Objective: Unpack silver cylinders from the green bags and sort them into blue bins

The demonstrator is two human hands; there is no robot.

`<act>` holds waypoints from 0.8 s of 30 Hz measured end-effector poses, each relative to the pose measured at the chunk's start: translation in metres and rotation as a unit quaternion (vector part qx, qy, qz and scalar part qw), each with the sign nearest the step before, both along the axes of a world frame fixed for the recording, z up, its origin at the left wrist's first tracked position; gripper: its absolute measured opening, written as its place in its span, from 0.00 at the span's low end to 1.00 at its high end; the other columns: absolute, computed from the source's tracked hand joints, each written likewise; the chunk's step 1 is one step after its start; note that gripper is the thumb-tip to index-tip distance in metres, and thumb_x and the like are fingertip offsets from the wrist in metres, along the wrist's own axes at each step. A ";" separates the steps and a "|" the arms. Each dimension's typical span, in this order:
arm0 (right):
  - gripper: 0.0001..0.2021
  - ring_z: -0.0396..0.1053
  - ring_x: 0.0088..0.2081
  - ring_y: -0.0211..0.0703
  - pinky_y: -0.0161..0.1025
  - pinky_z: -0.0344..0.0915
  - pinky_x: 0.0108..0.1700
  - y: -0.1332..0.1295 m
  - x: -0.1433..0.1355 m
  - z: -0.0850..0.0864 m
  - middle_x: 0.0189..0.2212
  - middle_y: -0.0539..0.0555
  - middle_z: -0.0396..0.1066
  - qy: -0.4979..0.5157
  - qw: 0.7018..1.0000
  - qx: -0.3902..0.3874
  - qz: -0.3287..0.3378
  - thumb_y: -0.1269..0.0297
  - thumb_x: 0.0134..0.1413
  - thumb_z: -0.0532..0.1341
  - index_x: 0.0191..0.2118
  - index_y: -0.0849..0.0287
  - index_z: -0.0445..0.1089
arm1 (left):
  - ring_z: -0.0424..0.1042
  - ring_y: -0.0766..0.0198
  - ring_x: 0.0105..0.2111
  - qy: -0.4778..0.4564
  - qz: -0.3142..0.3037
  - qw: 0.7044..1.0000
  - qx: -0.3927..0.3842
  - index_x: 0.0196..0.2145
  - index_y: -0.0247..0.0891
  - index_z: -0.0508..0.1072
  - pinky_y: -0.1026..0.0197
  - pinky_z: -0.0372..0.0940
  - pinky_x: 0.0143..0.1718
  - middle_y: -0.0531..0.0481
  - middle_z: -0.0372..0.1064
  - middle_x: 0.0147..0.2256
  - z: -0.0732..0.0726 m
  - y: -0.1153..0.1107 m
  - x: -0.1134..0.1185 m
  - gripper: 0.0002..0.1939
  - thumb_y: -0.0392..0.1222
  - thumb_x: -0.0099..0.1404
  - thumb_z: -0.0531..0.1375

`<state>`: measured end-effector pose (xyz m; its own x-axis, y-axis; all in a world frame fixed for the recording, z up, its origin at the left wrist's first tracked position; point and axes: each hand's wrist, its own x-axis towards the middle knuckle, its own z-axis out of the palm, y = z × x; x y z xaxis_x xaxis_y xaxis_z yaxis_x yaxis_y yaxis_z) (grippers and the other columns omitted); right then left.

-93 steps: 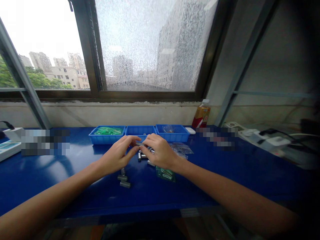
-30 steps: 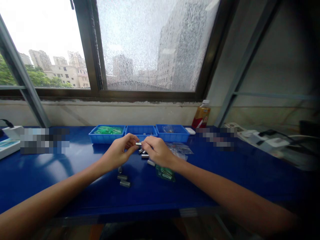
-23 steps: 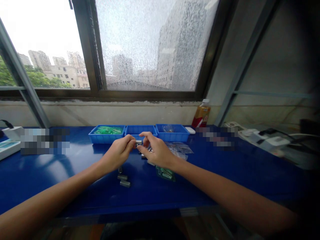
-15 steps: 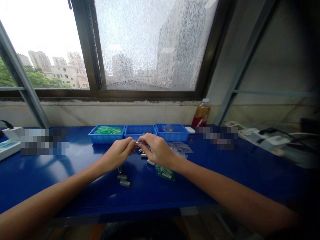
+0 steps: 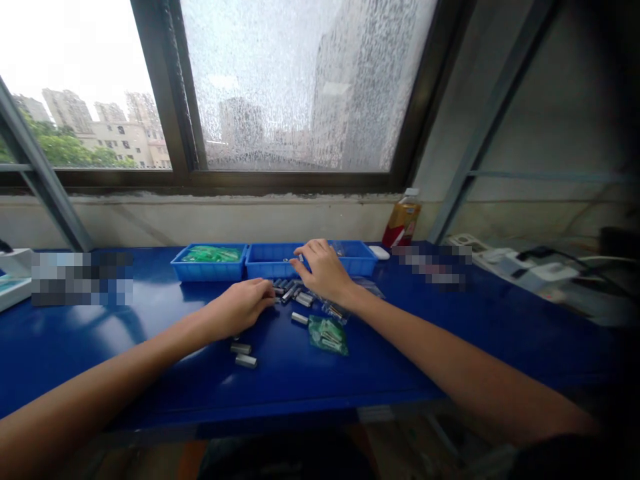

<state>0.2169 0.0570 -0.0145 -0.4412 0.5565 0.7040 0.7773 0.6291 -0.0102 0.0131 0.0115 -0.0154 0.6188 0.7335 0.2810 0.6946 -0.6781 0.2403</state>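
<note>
My left hand is closed at the left edge of a pile of metal cylinders; what its fingertips hold, if anything, is too small to name. Over the front edge of the middle blue bin hovers my right hand, fingers curved and thumb apart, with nothing visible between them. A green bag of metal parts lies in front of the pile, beside a single cylinder. Nearer me, two more cylinders rest on the blue table.
A blue bin with green packets stands at the left, another blue bin at the right. Behind are a bottle and a white object. Power strips lie at the right.
My hands have parted. The right one has moved up and right to the bins and opened; the left has stayed low by the pile. The view has shifted slightly.
</note>
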 end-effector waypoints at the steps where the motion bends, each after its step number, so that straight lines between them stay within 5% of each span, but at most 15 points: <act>1: 0.12 0.58 0.43 0.48 0.44 0.55 0.43 -0.008 -0.003 0.001 0.38 0.58 0.66 -0.016 0.999 -0.003 0.028 0.58 0.56 0.54 0.39 0.61 0.66 | 0.68 0.60 0.34 -0.018 0.008 1.000 -0.001 0.34 0.36 0.66 0.60 0.61 0.36 0.46 0.69 0.33 0.002 0.000 -0.005 0.08 0.38 0.63 0.49; 4: 0.15 0.59 0.43 0.49 0.43 0.54 0.42 -0.030 -0.014 0.004 0.38 0.57 0.66 -0.070 0.993 -0.012 0.098 0.57 0.51 0.59 0.42 0.61 0.64 | 0.69 0.62 0.31 -0.105 0.034 0.994 0.012 0.37 0.36 0.65 0.61 0.61 0.34 0.49 0.69 0.30 0.009 -0.001 -0.013 0.08 0.40 0.64 0.48; 8: 0.12 0.60 0.40 0.46 0.41 0.54 0.40 -0.040 -0.020 0.003 0.36 0.57 0.67 -0.067 0.992 -0.014 0.106 0.61 0.50 0.60 0.40 0.62 0.64 | 0.69 0.65 0.28 -0.193 0.037 0.980 0.011 0.38 0.37 0.60 0.63 0.61 0.31 0.52 0.66 0.27 0.010 -0.004 -0.007 0.06 0.40 0.65 0.47; 14: 0.06 0.61 0.36 0.44 0.39 0.53 0.37 -0.036 -0.018 0.002 0.32 0.55 0.66 -0.088 0.988 0.013 0.123 0.64 0.54 0.56 0.36 0.60 0.65 | 0.66 0.68 0.26 -0.209 0.012 0.978 -0.004 0.32 0.37 0.59 0.64 0.60 0.29 0.54 0.63 0.24 0.004 -0.009 0.000 0.05 0.40 0.65 0.47; 20: 0.11 0.61 0.33 0.42 0.38 0.55 0.36 -0.035 -0.020 0.001 0.29 0.55 0.66 -0.035 0.991 -0.006 0.129 0.62 0.59 0.50 0.32 0.61 0.66 | 0.66 0.67 0.29 -0.205 -0.010 0.979 0.009 0.40 0.35 0.63 0.64 0.61 0.31 0.51 0.67 0.29 0.009 -0.010 -0.003 0.09 0.40 0.62 0.52; 24: 0.13 0.61 0.32 0.41 0.38 0.55 0.36 -0.037 -0.021 0.003 0.27 0.54 0.66 -0.013 0.991 -0.025 0.134 0.62 0.60 0.48 0.31 0.61 0.65 | 0.64 0.68 0.26 -0.194 0.007 0.980 0.036 0.37 0.35 0.65 0.65 0.58 0.28 0.52 0.65 0.26 0.010 -0.012 -0.002 0.07 0.39 0.63 0.51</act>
